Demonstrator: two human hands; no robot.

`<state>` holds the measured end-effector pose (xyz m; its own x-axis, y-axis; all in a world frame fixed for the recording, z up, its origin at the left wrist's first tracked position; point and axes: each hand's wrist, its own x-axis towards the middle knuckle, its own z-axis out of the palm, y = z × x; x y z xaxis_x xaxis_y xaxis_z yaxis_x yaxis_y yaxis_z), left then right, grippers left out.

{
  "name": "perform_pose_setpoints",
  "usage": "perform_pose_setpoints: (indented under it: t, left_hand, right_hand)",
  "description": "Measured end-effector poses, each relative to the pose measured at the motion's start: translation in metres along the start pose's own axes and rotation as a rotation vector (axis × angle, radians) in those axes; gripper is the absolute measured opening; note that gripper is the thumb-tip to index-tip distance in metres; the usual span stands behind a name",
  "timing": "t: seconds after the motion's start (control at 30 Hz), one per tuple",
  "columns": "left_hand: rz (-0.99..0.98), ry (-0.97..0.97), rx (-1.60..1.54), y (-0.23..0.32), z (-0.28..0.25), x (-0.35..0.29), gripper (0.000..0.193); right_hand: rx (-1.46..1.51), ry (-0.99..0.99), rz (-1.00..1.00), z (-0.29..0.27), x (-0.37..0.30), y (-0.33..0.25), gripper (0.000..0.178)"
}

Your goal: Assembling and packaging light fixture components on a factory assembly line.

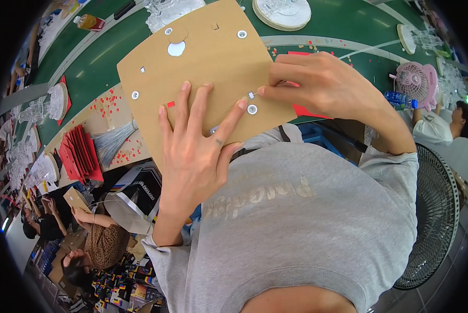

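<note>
A tan cardboard-like panel (213, 62) lies in front of my torso, with several metal ring-shaped fittings and a white round cut-out. My left hand (192, 138) lies spread on its lower part, the index fingertip beside a small slot. At that slot, next to a silver ring fitting (252, 109), a short bit of silver wire (251, 95) shows. My right hand (312, 83) pinches at the wire's end with closed thumb and index finger. A small red piece (171, 104) sits on the panel left of my left hand.
On the green table (343, 28) stand clear plastic assemblies on round white bases (283, 13). Red folded sheets (80, 154) and a bundle of grey wires (114, 141) lie left. At right are a pink fan (416, 81), a blue-wrapped bottle (400, 99) and a large black fan (427, 219). Other people work nearby.
</note>
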<state>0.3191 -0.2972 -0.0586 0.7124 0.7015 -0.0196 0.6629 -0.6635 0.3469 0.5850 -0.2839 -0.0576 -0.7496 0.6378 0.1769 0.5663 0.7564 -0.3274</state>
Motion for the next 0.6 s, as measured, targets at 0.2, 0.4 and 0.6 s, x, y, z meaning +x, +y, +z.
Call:
perform_pose_setpoints:
  t: [0.2, 0.4, 0.6]
  left_hand:
    - [-0.017, -0.022, -0.03, 0.0, -0.002, 0.0, 0.06]
    - [0.039, 0.024, -0.028, -0.003, 0.003, 0.0, 0.063]
    - [0.004, 0.003, -0.031, 0.003, 0.001, 0.007, 0.06]
  right_hand:
    - [-0.145, 0.036, -0.142, 0.008, 0.003, 0.002, 0.033]
    - [-0.155, 0.057, -0.151, 0.011, 0.001, 0.001, 0.035]
    - [-0.219, 0.059, -0.158, 0.013, -0.003, 0.0, 0.031]
